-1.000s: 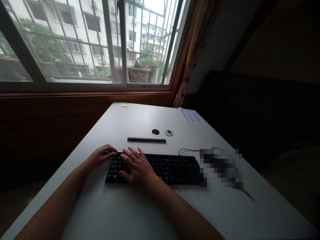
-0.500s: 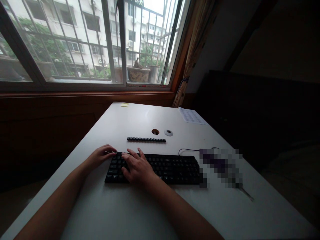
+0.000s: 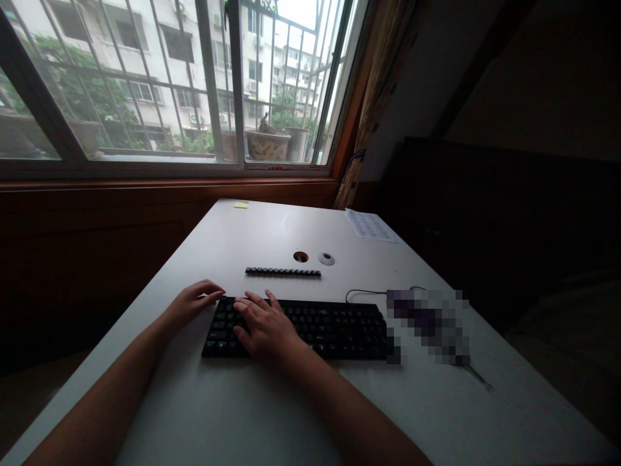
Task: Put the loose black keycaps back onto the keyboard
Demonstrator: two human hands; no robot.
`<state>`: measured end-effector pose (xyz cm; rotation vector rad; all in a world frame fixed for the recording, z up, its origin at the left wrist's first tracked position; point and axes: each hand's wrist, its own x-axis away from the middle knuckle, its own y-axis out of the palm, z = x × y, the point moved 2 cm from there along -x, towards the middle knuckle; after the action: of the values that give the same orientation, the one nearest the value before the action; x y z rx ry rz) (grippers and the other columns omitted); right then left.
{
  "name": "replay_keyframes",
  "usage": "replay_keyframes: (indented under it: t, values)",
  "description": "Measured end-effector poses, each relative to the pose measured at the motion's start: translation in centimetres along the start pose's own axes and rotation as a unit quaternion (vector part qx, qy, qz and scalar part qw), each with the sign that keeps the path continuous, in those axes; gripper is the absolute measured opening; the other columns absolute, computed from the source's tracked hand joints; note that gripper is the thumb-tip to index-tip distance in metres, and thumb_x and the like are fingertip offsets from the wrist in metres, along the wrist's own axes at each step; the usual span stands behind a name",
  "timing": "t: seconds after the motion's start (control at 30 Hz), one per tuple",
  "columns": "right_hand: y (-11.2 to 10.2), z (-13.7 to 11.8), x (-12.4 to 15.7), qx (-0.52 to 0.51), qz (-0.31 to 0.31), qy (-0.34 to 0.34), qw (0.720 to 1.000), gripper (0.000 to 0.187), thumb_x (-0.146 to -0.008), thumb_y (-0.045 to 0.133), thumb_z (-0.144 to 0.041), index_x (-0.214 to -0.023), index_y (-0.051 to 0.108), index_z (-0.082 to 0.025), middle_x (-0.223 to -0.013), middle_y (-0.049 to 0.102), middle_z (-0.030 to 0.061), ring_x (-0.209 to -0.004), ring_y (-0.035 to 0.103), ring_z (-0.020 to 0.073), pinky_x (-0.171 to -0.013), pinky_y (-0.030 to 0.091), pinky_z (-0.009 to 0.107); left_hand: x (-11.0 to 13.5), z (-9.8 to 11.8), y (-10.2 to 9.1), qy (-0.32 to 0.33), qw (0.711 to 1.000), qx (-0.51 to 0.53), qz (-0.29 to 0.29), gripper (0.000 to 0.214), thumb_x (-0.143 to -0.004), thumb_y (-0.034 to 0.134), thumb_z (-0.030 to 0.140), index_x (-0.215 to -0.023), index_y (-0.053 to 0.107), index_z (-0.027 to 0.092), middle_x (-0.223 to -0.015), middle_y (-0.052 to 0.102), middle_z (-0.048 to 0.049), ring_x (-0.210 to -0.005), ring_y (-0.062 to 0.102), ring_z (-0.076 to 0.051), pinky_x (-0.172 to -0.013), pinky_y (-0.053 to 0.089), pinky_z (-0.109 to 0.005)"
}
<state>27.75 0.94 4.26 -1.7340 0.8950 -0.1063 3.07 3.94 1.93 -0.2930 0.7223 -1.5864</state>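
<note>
A person's right hand [image 3: 266, 325], fingers spread, gripping nothing, is over the left end of a black keyboard [image 3: 339, 331] on a white bench [image 3: 233, 414]; the left hand [image 3: 191, 303] is at its far-left corner, perhaps steadying it, grip unclear. Beyond lies a dark ridged strip [image 3: 283, 272].

Legible text: none. The keyboard [image 3: 334, 331] bears small pale key legends, too dim to read. The paper sheet [image 3: 371, 226] at the far right of the table [image 3: 233, 414] carries rows of faint print, unresolved. The strip [image 3: 286, 167] along the window frame [image 3: 155, 170] shows red marks; whether these are lettering cannot be told.
</note>
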Motion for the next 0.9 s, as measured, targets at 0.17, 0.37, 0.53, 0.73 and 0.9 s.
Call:
replay_keyframes:
  t: [0.17,0.37,0.53,0.73,0.9]
  values:
    - [0.1,0.1,-0.1,0.001,-0.006,-0.002,1.000,0.047,-0.097,0.053,-0.043,-0.140,0.044,-0.027,-0.148,0.050,0.0047,-0.145,0.031,0.0220,-0.123,0.009,0.054,-1.0,0.1,-0.1,-0.036,0.998,-0.002,0.046,0.043,-0.086,0.060,0.061,-0.095,0.073,0.020,-0.094,0.073,-0.0060,-0.087,0.068,-0.025,-0.075,0.056,-0.034]
    - [0.0,0.2,0.1,0.002,0.018,-0.012,1.000,0.043,-0.097,0.054,-0.039,-0.137,0.046,-0.027,-0.146,0.052,0.0052,-0.143,0.034,0.0233,-0.122,0.008,0.055,-3.9,-1.0,0.2,-0.031,0.997,-0.050,0.049,0.042,-0.086,0.059,0.058,-0.099,0.073,0.020,-0.099,0.074,-0.0070,-0.090,0.069,-0.025,-0.083,0.053,-0.037]
    - [-0.4,0.9,-0.1,-0.049,0.059,0.020,0.997,0.025,-0.096,0.055,-0.029,-0.120,0.060,-0.024,-0.126,0.062,0.0064,-0.123,0.051,0.0224,-0.115,0.031,0.046,-6.9,-1.7,1.4,0.014,0.998,-0.053,0.037,0.040,-0.083,0.063,0.056,-0.097,0.073,0.020,-0.101,0.071,-0.0084,-0.086,0.069,-0.024,-0.077,0.055,-0.036]
    - [-1.1,2.2,-0.2,-0.171,0.133,0.071,0.974,0.016,-0.094,0.054,-0.018,-0.103,0.065,-0.024,-0.105,0.064,0.0040,-0.107,0.056,0.0195,-0.099,0.046,0.036,-9.7,-2.3,2.7,0.053,0.994,-0.086,0.036,0.044,-0.076,0.069,0.058,-0.097,0.076,0.021,-0.094,0.068,-0.0085,-0.085,0.065,-0.023,-0.077,0.055,-0.037]
    - [-1.4,2.8,-0.1,-0.214,0.166,0.102,0.957,0.014,-0.094,0.053,-0.017,-0.098,0.065,-0.024,-0.100,0.064,0.0029,-0.103,0.058,0.0191,-0.096,0.046,0.036,-10.6,-2.4,3.3,0.047,0.991,-0.115,0.045,0.034,-0.072,0.076,0.050,-0.093,0.080,0.023,-0.090,0.066,-0.0071,-0.079,0.061,-0.021,-0.084,0.050,-0.038]
